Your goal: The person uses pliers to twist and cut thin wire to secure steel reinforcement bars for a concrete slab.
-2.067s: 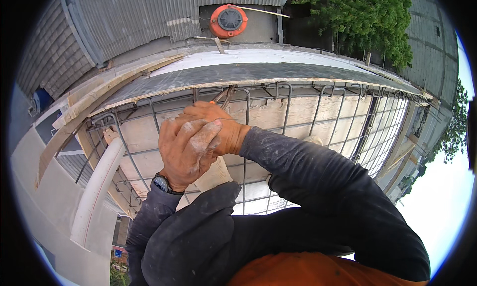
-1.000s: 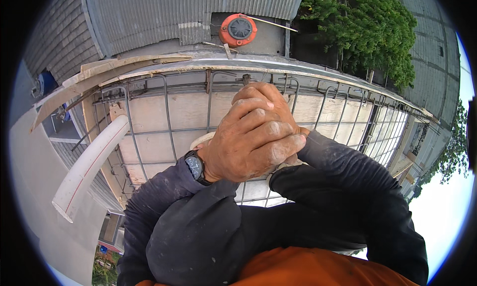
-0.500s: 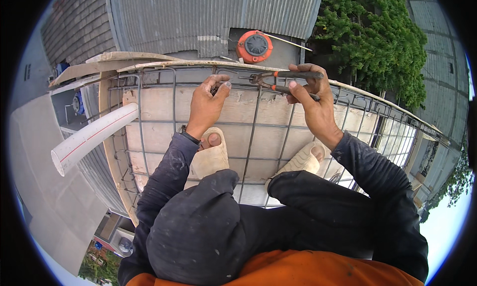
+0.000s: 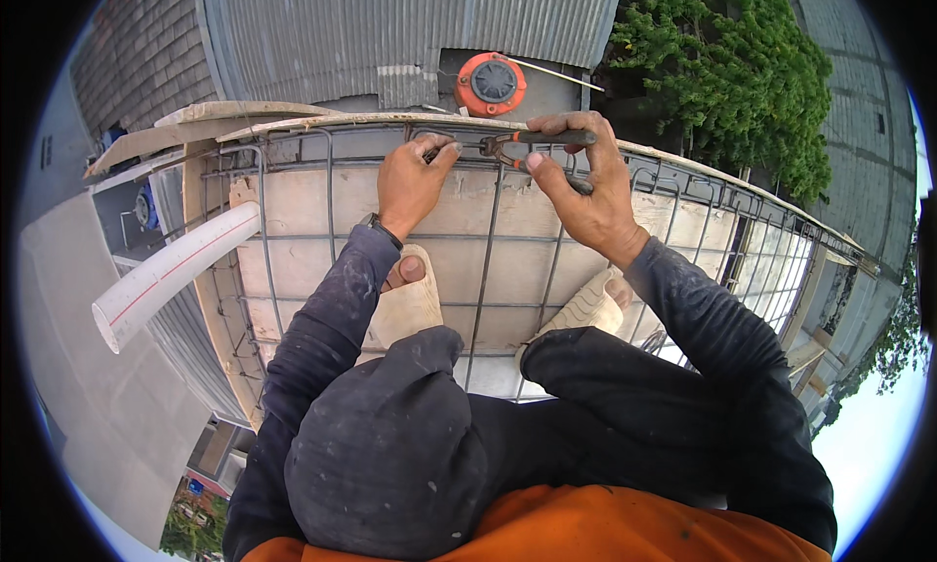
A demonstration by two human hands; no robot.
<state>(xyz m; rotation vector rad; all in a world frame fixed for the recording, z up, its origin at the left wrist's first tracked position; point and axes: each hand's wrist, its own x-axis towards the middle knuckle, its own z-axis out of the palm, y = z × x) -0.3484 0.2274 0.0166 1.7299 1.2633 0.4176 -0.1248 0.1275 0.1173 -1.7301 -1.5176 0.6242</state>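
The right hand [image 4: 586,186] is wrapped around the dark handles of a pair of pliers [image 4: 532,144], fingers curled over the upper handle and the thumb pressed beneath, so the grip is tight and closed rather than spread. The pliers lie almost level, orange near the joint, with the nose pointing toward nine o'clock and meeting a top bar of the steel mesh [image 4: 488,240] at about twelve o'clock in the view. The left hand [image 4: 410,181] sits just beside that nose, at eleven o'clock from the middle; its fingertips are drawn together and pinch something thin at the same bar, too small to make out clearly, possibly a bit of wire. A watch [image 4: 382,230] shows on the left wrist. Both hands nearly touch at the pliers' tip. The mesh stands over pale wooden boards [image 4: 410,196], and two feet in light sandals [image 4: 405,303] rest on its lower bars near the middle. A white pipe [image 4: 176,274] slants at nine o'clock. An orange reel [image 4: 491,82] lies past the mesh at twelve o'clock, and green bushes [image 4: 727,69] fill one o'clock.
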